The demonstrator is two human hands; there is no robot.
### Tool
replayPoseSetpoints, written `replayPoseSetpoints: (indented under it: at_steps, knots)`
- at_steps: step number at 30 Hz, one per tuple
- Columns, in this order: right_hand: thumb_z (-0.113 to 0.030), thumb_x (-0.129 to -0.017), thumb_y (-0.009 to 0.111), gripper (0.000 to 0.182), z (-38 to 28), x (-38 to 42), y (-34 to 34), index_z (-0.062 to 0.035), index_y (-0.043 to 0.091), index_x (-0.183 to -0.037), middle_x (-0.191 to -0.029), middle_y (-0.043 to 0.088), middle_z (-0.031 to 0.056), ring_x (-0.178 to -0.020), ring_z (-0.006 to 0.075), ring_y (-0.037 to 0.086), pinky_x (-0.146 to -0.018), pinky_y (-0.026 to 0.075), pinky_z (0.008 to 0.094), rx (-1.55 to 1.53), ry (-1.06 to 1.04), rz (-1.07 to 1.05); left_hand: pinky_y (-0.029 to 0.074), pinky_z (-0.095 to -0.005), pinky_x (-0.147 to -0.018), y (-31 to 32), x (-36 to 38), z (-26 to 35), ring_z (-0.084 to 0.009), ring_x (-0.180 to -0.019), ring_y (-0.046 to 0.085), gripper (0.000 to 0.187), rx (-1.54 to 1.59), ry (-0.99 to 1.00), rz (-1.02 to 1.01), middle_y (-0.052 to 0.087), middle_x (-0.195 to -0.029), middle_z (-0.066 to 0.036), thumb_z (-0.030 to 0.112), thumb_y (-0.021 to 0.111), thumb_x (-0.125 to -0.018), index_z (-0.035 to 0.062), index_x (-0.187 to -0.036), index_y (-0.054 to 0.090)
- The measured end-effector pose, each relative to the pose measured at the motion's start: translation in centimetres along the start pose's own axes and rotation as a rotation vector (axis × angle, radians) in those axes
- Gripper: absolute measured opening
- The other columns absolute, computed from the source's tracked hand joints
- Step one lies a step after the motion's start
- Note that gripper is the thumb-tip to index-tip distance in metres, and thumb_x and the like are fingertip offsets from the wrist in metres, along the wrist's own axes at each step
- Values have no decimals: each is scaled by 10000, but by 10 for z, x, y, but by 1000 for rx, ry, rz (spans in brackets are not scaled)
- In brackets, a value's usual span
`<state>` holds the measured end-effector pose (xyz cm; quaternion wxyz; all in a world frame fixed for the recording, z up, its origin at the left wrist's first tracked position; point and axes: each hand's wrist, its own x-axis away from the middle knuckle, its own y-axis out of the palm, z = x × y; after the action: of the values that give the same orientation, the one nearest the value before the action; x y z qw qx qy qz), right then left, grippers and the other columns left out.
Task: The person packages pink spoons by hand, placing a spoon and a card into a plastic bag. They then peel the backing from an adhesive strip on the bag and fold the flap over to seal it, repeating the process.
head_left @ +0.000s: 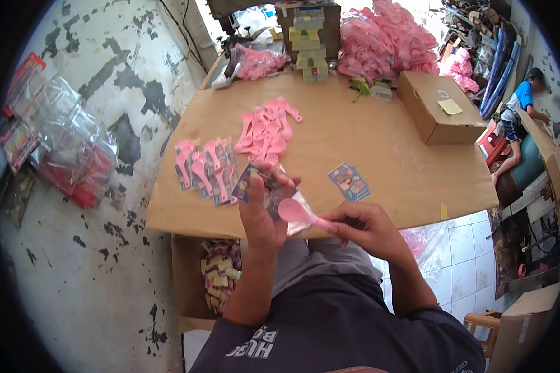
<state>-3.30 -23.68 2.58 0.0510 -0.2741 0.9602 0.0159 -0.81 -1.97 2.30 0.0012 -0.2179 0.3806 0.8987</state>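
Note:
My left hand (261, 217) is raised over the table's near edge, its fingers closed on a printed card (244, 188) and a clear plastic bag (301, 202). A pink spoon (290, 212) is pinched by its handle in my right hand (368, 231). The spoon's bowl points left and overlaps the bag in this view, close beside my left palm. Beyond my left hand lies a pile of loose pink spoons (267, 132). Left of that pile, several pink spoons in clear bags with cards (214, 166) are laid out. A small stack of printed cards (350, 181) rests right of centre.
A cardboard box (438, 115) stands at the table's back right. Behind are a tall stack of small packs (309, 45) and a heap of pink bagged items (389, 40). An open carton (190, 280) sits below the table. Another person (520, 104) is at far right.

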Motion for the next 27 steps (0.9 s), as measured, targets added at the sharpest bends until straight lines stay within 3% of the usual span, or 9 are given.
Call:
replayPoseSetpoints:
  at_steps: [3, 7, 11, 12, 18, 22, 27]
  knots:
    - [-105, -995, 681, 224, 3, -6, 0, 8, 707, -1187, -886, 688, 7, -747, 54, 638, -650, 525, 220, -63, -34, 51, 546, -455, -981, -1, -2, -8, -195, -936, 659, 349, 46, -63, 43, 640, -972, -73, 372, 569, -1057, 80, -1247, 560]
    - [-119, -984, 704, 232, 5, -14, 4, 17, 718, -1171, -826, 692, -2, -715, 42, 632, -646, 524, 212, 77, 23, 173, 546, -460, -980, -13, -11, -14, -201, -930, 661, 355, 116, -71, 51, 641, -977, -78, 382, 583, -1048, 86, -1243, 563]
    - [-52, -997, 657, 236, 8, -26, 11, 27, 693, -1217, -1007, 703, 53, -819, 69, 669, -746, 566, 232, -70, 8, 140, 548, -470, -976, -20, -16, -19, -208, -942, 667, 340, 89, -107, 17, 646, -978, -87, 350, 591, -1048, 75, -1246, 561]
    - [-14, -1003, 627, 269, 12, -30, 10, 37, 658, -1266, -1089, 686, 72, -912, 102, 685, -834, 577, 260, -71, -4, 118, 544, -463, -982, -16, -16, -19, -210, -950, 665, 346, 110, -147, 18, 644, -980, -88, 341, 595, -1047, 73, -1262, 551]
    - [3, -997, 629, 306, 22, -44, 20, 41, 605, -1300, -1085, 684, 71, -1014, 128, 685, -915, 564, 292, -291, -45, 100, 541, -450, -989, -23, -21, -19, -210, -955, 657, 368, 322, -292, -27, 639, -1000, -102, 352, 572, -1057, 63, -1281, 531]
    - [6, -974, 660, 208, 27, -51, 32, 23, 615, -1176, -1036, 677, 49, -955, 98, 673, -843, 557, 263, -234, -104, 216, 544, -446, -983, -19, -20, -19, -211, -962, 652, 357, 393, -382, 18, 635, -1005, -111, 341, 557, -1065, 57, -1281, 530]
    - [-12, -915, 727, 189, 45, -66, 41, -28, 571, -1019, -909, 599, 4, -726, 49, 557, -673, 474, 217, -2, -206, 467, 534, -416, -938, -19, -24, -21, -206, -928, 633, 299, 290, -446, 78, 608, -987, -86, 303, 505, -1087, 72, -1275, 530]
